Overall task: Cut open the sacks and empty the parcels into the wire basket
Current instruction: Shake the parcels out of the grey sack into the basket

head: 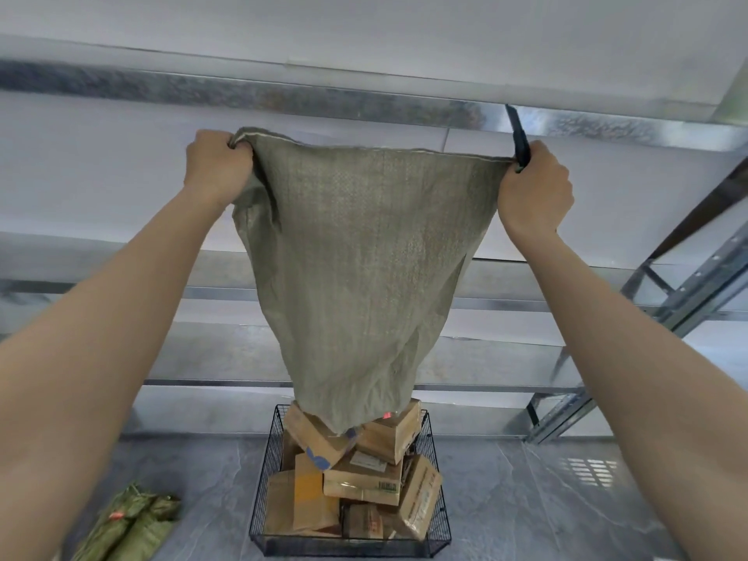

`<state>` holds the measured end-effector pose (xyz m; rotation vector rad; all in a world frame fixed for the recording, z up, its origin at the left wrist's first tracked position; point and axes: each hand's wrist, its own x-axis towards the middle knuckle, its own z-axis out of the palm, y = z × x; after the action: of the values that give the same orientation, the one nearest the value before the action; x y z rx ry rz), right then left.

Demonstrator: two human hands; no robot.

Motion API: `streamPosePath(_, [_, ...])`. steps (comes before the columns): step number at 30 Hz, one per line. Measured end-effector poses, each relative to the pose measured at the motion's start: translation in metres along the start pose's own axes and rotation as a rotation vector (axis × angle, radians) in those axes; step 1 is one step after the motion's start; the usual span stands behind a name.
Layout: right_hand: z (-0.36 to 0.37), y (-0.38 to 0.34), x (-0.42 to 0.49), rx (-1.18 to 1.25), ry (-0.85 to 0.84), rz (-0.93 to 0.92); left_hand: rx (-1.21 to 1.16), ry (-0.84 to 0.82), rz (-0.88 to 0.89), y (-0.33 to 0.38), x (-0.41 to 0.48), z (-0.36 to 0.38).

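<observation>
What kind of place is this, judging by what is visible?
Probably a parcel sorting or storage room: bare metal shelving along the wall, a wire basket heaped with cardboard parcels, and green sacks on the floor.

Sack (356, 257) hangs over wire basket (262, 479), blocking top; floor (526, 500) open both sides; folded sacks (129, 524) left.

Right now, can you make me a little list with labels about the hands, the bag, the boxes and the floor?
Left hand: grips one top corner of the sack
Right hand: grips the other corner, plus a dark tool
Sack: held up high, lower end reaching the parcels
Parcels: cardboard boxes piled in the wire basket
Floor: green sacks lying at the left
</observation>
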<state>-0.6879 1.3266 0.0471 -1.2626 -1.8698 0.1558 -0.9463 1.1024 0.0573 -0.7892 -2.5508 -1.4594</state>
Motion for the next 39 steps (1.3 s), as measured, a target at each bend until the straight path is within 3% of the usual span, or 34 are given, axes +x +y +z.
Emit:
streamPosePath(4, [0.004, 0.008, 0.000, -0.008, -0.053, 0.008, 0.101, -0.107, -0.033, -0.008, -0.002, 0.003])
streamPosePath(20, [-0.006, -0.002, 0.013, -0.042, 0.004, -0.059, 0.165, -0.082, 0.022, -0.004, 0.010, -0.009])
streamPosePath(25, [-0.012, -0.009, 0.019, -0.237, -0.283, -0.086, 0.421, -0.227, 0.020, -0.009, 0.013, -0.012])
streamPosePath(32, [-0.015, -0.014, 0.016, -0.320, -0.504, -0.118, 0.443, -0.392, 0.042, -0.012, 0.010, -0.013])
streamPosePath(35, [-0.016, -0.015, 0.012, -0.273, -0.556, -0.175, 0.372, -0.451, 0.067, -0.012, 0.007, -0.015])
streamPosePath(39, [-0.019, -0.013, 0.004, -0.212, -0.498, -0.206, 0.247, -0.582, 0.092, -0.016, 0.001, -0.027])
